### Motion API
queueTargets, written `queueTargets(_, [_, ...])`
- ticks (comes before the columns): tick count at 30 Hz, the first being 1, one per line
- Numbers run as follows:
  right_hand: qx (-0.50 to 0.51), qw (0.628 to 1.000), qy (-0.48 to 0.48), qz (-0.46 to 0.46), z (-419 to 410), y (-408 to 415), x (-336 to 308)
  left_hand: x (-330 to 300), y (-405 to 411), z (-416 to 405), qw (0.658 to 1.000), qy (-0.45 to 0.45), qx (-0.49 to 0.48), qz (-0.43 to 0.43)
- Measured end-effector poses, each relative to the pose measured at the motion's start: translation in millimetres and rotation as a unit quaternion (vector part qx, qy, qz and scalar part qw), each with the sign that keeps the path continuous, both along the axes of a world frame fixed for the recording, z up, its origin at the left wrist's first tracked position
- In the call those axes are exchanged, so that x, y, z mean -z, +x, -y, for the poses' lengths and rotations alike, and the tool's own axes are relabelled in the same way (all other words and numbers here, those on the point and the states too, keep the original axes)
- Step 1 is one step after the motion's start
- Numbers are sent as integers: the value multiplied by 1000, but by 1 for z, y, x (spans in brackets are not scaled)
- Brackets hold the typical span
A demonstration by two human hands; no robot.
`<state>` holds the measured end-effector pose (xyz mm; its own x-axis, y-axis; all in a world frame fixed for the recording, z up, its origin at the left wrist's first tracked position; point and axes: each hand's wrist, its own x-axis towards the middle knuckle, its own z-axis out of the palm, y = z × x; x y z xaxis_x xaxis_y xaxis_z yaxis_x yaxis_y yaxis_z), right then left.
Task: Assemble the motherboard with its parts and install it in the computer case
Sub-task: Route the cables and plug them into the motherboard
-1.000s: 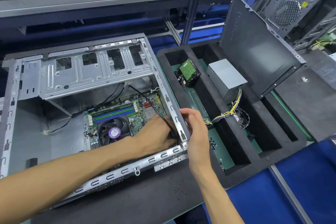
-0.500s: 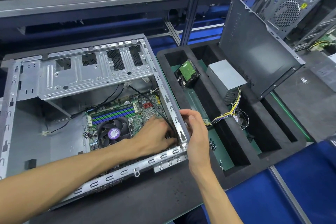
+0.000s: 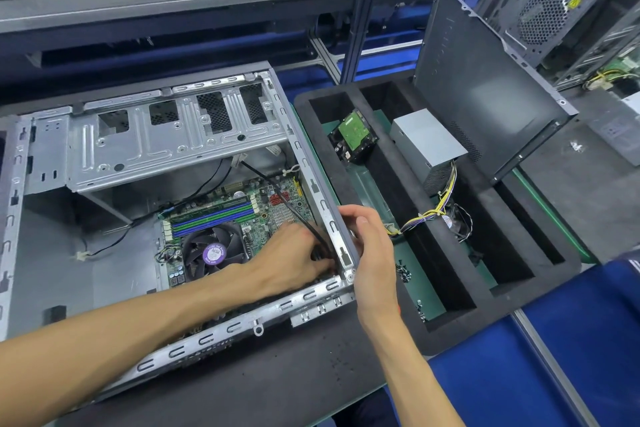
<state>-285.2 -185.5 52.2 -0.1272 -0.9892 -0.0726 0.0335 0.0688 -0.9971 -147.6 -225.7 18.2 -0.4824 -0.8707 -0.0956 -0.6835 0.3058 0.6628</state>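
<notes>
The computer case (image 3: 145, 135), bare stamped sheet steel with slotted edges, lies open on a dark mat. The green motherboard (image 3: 242, 204) sits on its floor, near-right, carrying a round black cooler fan (image 3: 213, 250) and blue and green memory slots. A black cable (image 3: 277, 191) crosses the board diagonally. The left hand (image 3: 291, 260) reaches inside, fingers curled at the cable's near end; the case's right rail hides the fingertips. The right hand (image 3: 372, 253) grips that rail from outside, thumb over its top edge. Right of the case, a black foam tray (image 3: 398, 333) holds a hard drive (image 3: 353, 135) and a grey power supply (image 3: 427, 144) with yellow wires.
</notes>
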Motion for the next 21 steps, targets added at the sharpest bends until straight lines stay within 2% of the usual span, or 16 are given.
queueTargets(4, [1, 1000, 4, -1, 0, 0, 0, 0, -1, 0, 999, -10, 5, 44])
queueTargets(13, [-1, 1000, 6, -2, 0, 0, 0, 0, -1, -3, 998, -32, 26, 39])
queueTargets(17, [-3, 1000, 5, -2, 0, -1, 1, 5, -2, -4, 990, -50, 48, 124])
queueTargets(21, [-3, 1000, 6, -2, 1, 0, 1, 2, -4, -5, 987, -76, 64, 127])
